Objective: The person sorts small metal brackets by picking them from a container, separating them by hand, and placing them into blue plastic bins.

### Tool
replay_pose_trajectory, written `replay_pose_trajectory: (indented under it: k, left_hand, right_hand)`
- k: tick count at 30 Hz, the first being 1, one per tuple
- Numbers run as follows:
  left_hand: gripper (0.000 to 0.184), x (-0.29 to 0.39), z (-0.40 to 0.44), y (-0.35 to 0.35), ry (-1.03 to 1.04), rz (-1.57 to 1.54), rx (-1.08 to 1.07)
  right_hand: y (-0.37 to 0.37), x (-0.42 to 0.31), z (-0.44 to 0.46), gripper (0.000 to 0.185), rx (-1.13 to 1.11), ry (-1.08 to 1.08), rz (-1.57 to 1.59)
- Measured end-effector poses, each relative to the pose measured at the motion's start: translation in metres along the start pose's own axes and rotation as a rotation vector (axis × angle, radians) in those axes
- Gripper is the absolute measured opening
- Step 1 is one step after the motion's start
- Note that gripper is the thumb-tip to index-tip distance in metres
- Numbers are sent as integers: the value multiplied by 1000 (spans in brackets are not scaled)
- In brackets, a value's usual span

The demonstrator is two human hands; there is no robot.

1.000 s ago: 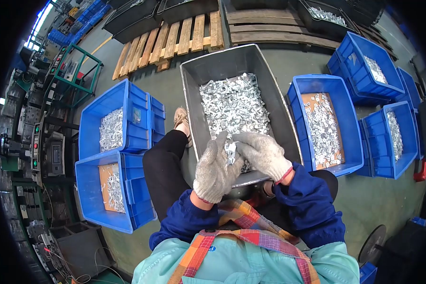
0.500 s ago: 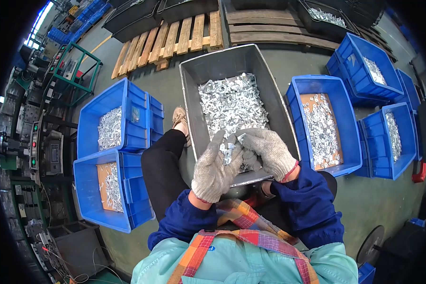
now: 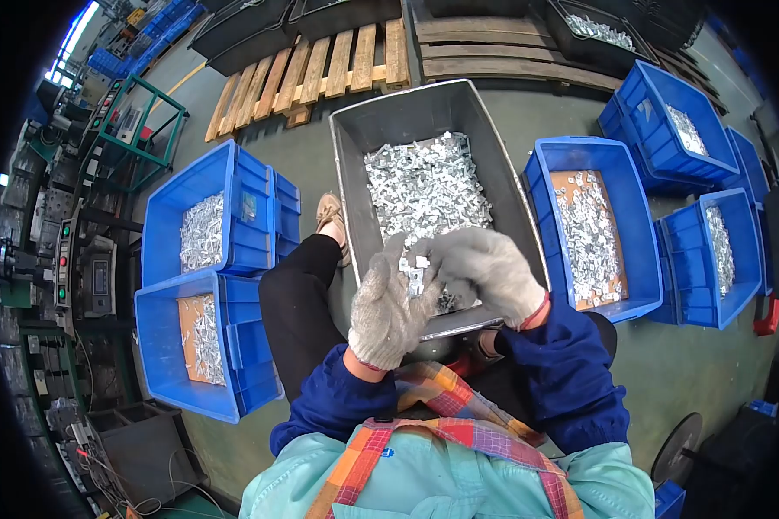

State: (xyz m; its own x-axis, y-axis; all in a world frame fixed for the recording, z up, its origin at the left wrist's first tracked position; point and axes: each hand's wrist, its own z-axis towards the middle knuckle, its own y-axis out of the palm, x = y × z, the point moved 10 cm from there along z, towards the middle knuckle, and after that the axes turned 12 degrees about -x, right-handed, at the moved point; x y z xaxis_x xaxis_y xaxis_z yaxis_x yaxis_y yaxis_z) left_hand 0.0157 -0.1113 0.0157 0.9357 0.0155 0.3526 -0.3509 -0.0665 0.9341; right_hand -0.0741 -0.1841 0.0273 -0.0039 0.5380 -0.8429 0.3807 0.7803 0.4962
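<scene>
And here are both gloved hands over the near end of the dark bin (image 3: 512, 169). The left hand (image 3: 389, 307) cups a few shiny metal pieces (image 3: 416, 275), its fingers partly curled about them. In from the right comes the right hand (image 3: 496, 272), fingers bent together close beside those pieces; whether they pinch one, I cannot tell. Beyond lies a heap of small metal parts (image 3: 428, 186) inside the bin. A blue crate (image 3: 645, 251) stands just right, with more parts over a brown bottom.

Parts (image 3: 430, 186): shiny metal | gray tub (image 3: 387, 112): matt (scuffed rim) | gloves (image 3: 384, 316): rough knit cloth
</scene>
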Motion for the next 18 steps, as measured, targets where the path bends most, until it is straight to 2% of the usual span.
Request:
replay_pose_trajectory:
  k: [1,2,4,5,8,11,12,15,18]
  left_hand:
    - [69,-1,0,2,-15,15,-1]
    - [70,-2,1,4,-29,30,-2]
    - [73,-4,0,4,-45,37,3]
    - [74,-6,-2,2,-48,31,8]
    - [80,-13,-1,1,-71,-7,-54]
    - [78,-19,-1,1,-136,43,-28]
    - [76,-21,-1,0,-164,78,1]
    - [62,-3,-5,-36,-110,551,181]
    - [44,27,-5,-34,29,1125,149]
  right_hand:
    - [4,-6,-3,40,72,141,-270]
    - [8,-14,1,37,84,-119,-566]
    - [39,-32,1,34,62,-164,-1197]
    - [32,-15,3,33,131,-232,-1228]
    - [26,-11,-3,31,188,-411,-1296]
    - [13,-7,6,30,183,-123,-1218]
    - [8,-9,5,30,179,-62,-1080]
    - [-5,-4,0,32,205,90,-735]
    - [-5,2,-5,30,155,207,-547]
